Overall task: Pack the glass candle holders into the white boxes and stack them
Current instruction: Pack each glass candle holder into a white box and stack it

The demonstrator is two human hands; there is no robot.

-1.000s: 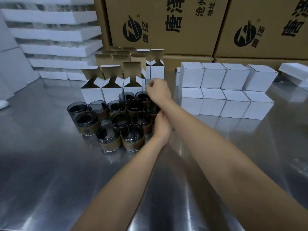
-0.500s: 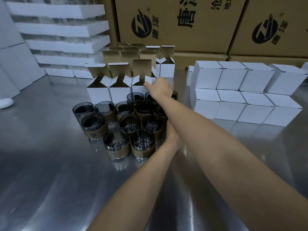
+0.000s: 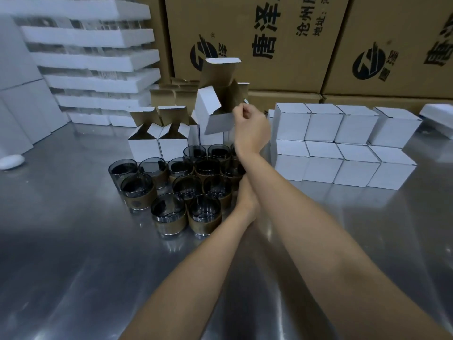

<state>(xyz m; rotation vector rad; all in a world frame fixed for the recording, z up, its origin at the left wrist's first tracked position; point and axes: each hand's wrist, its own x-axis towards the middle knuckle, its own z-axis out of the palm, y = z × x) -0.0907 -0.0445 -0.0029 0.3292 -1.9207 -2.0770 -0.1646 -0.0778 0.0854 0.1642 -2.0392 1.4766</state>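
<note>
Steel worktop (image 3: 61,253) fills the lower frame. Brown printed cartons (image 3: 306,65) run along the top, and stacked white foam trays (image 3: 93,60) sit upper left.

Closed white boxes (image 3: 343,148) are right of centre, two layers high, packed side by side. Open white boxes (image 3: 157,148) are centre-left, upright, with flaps up and brown insides showing; more stand behind them.

Glass candle holders (image 3: 183,187) sit in a tight cluster at centre, just in front of the open boxes, all upright on the worktop, dark glass with tan bands.

One open box (image 3: 213,111) is lifted clear above the cluster and tilted, lid flap up. Right hand (image 3: 252,131) is at upper centre, fingers curled and pinching that box at its right edge.

Left hand (image 3: 247,195) is at the right edge of the cluster, mostly under the crossing right forearm. Can't tell how its fingers lie or whether it's holding anything.

Small white rounded object (image 3: 11,161) is at the far left edge.
</note>
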